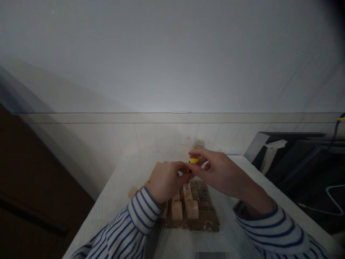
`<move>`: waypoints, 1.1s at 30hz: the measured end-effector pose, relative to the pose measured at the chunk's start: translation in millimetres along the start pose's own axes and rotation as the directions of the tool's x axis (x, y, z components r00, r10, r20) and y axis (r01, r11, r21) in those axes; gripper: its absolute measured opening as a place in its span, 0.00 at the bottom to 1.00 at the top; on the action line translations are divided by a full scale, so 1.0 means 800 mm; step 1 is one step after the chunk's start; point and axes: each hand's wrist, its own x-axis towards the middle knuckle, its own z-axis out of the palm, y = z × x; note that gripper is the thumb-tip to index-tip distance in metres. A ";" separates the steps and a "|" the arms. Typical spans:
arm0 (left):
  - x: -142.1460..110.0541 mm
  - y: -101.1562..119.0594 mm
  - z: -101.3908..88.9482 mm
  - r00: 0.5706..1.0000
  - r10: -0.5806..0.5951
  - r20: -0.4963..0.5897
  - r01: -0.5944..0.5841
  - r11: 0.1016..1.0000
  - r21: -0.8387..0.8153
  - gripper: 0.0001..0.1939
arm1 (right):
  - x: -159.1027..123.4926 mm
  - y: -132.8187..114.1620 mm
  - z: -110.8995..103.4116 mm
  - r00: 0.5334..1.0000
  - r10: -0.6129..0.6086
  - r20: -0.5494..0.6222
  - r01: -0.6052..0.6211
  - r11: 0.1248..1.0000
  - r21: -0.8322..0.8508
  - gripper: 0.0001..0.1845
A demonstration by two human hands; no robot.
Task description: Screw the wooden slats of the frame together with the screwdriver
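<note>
Over the middle of the table, my left hand [167, 180] and my right hand [219, 172] meet at the fingertips. Pinched between them is a small yellow-and-black piece [193, 160]; fingers cover much of it, so its kind does not show. Below the hands lies a brown, printed, shiny-edged pack [207, 212]. Light wooden pieces with blocky ends, one block [177, 210] and a rounder one [192, 209], rest on this pack. A flat wooden part [153, 175] with a small dark hole is partly hidden behind my left hand.
A small clear container [199, 143] with something yellow stands behind my right hand. The white table [107, 212] reaches a pale wall [167, 72]. Dark panels [302, 162] and a white cable [330, 212] are beside the right edge. Dark brown furniture [35, 187] is on the left.
</note>
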 end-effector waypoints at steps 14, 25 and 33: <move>0.000 -0.005 0.003 1.000 -0.008 0.011 0.008 1.000 -0.009 0.16 | -0.002 -0.006 -0.002 0.991 -0.136 -0.003 0.135 0.989 -0.059 0.13; 0.000 0.003 0.000 1.000 0.015 0.021 -0.015 1.000 -0.013 0.14 | -0.001 -0.009 -0.002 0.993 -0.119 -0.015 0.117 0.991 -0.061 0.10; -0.001 0.007 -0.002 1.000 0.001 0.026 -0.002 1.000 0.010 0.14 | 0.000 -0.010 -0.005 0.995 -0.099 0.008 0.099 0.994 -0.047 0.07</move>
